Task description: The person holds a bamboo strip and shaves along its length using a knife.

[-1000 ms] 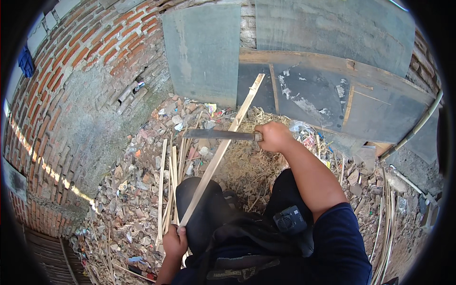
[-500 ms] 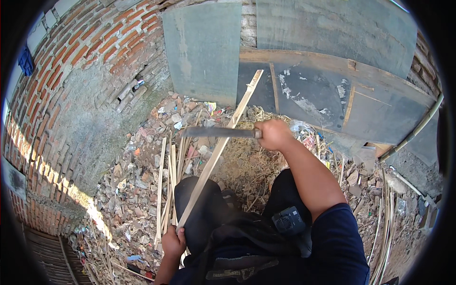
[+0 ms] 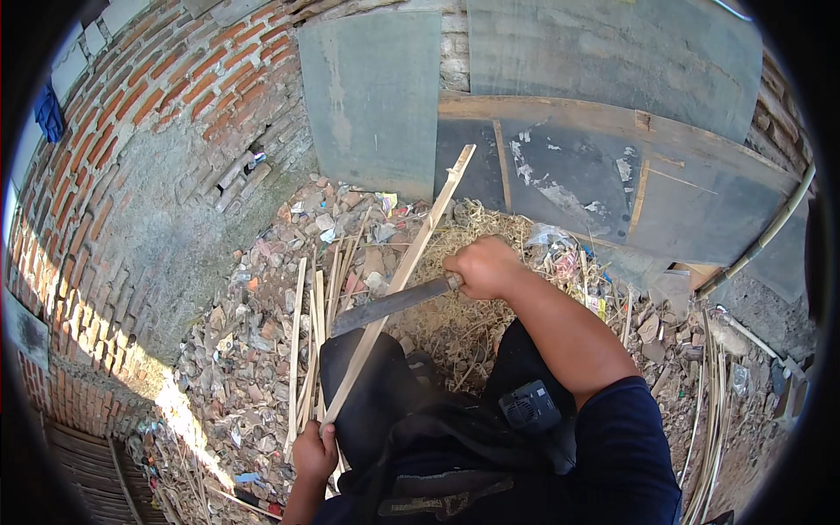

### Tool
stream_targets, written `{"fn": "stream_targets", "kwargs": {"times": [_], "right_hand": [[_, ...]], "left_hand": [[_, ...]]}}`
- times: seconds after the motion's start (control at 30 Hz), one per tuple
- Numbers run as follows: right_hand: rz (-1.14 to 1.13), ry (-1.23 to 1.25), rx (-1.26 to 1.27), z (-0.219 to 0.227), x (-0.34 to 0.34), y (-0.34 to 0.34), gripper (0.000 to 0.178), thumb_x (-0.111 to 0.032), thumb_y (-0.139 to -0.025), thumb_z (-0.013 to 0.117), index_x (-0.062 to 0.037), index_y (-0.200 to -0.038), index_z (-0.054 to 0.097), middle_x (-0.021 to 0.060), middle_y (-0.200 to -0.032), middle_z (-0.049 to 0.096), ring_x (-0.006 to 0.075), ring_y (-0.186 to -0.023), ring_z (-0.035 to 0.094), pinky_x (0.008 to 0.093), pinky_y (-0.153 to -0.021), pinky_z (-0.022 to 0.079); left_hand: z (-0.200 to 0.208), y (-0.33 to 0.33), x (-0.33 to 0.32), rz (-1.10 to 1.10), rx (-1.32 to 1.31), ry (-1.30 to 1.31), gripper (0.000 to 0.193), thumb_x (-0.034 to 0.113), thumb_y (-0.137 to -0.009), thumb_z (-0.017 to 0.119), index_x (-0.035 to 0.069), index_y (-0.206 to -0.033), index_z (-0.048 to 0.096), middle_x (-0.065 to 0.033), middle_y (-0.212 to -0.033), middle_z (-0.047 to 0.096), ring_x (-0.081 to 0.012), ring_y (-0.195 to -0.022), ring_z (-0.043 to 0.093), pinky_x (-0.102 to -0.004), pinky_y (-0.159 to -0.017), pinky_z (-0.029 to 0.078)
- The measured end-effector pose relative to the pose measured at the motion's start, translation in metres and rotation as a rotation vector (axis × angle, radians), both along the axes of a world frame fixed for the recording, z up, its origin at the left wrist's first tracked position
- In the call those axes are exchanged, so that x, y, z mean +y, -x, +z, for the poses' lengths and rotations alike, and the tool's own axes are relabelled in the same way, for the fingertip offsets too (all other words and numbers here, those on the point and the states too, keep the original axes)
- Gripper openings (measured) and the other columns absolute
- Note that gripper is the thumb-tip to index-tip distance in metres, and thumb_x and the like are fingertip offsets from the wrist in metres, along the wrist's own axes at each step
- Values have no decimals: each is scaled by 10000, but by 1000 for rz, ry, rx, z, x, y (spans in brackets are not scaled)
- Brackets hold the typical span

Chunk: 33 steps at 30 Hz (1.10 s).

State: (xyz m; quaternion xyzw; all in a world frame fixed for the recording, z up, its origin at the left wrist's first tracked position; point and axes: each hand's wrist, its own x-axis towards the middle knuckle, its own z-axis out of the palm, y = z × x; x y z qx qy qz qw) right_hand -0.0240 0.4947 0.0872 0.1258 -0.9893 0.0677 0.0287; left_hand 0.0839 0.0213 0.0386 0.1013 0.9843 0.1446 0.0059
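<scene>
My right hand (image 3: 486, 267) is closed round the handle of a machete (image 3: 394, 304). Its dark blade points left and slightly down, lying across a long pale strip of split bamboo or wood (image 3: 418, 248). My left hand (image 3: 315, 452) grips the near end of that strip beside my left knee. The strip slants up and away to the right, with a small raised sliver close to its far end. Whether the blade's edge touches the strip or passes just over it, I cannot tell.
Several similar pale strips (image 3: 297, 350) lean left of my left knee. Rubble (image 3: 254, 324) and dry shavings (image 3: 472, 229) cover the ground. A brick wall (image 3: 114, 201) rises at left; grey panels (image 3: 372, 105) stand ahead. Long thin strips (image 3: 713, 420) lie at right.
My right hand has drawn the machete nearer and a little left along the strip, and the blade has tilted from level to tip-down. The strip's far end has dipped slightly. My left hand keeps its grip.
</scene>
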Motion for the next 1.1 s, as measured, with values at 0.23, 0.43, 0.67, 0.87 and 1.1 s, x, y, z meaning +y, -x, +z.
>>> {"fn": "stream_targets", "kwargs": {"times": [0.23, 0.43, 0.67, 0.87, 1.1], "right_hand": [[-420, 124, -79, -22, 42, 4, 316, -205, -763, 679, -139, -1072, 693, 148, -932, 727, 330, -938, 711, 457, -824, 578], [-207, 133, -88, -2, 12, -2, 290, -202, -752, 682, -140, -1035, 695, 144, -906, 723, 338, -905, 710, 475, -812, 570], [-150, 75, -66, -17, 19, 8, 280, -188, -761, 670, -140, -1035, 697, 134, -909, 728, 331, -904, 714, 483, -808, 572], [-513, 199, -6, -25, 38, 4, 282, -186, -754, 665, -133, -1026, 712, 171, -916, 729, 359, -882, 706, 484, -817, 563], [-521, 197, 73, -3, 33, -3, 278, -191, -765, 656, -115, -1028, 709, 166, -931, 733, 336, -914, 715, 459, -816, 582]], "left_hand": [[1, -5, -19, -17, 6, 50, 330, 332, -983, 572, 24, -870, 542, -248, -664, 625, -496, -634, 625, -569, -556, 472], [-1, -8, -14, -10, -17, 64, 306, 314, -976, 572, 23, -887, 546, -263, -683, 629, -510, -671, 623, -591, -592, 471], [-4, -10, -33, -29, 17, 52, 335, 346, -993, 533, 30, -879, 538, -266, -667, 609, -508, -657, 616, -584, -577, 470], [-5, -11, -38, -57, 81, 63, 324, 338, -976, 566, 26, -888, 553, -253, -644, 603, -501, -615, 607, -575, -544, 458], [30, 0, -6, -217, 339, 27, 263, 229, -896, 651, 6, -1015, 579, -197, -941, 586, -386, -895, 581, -468, -781, 475]]}}
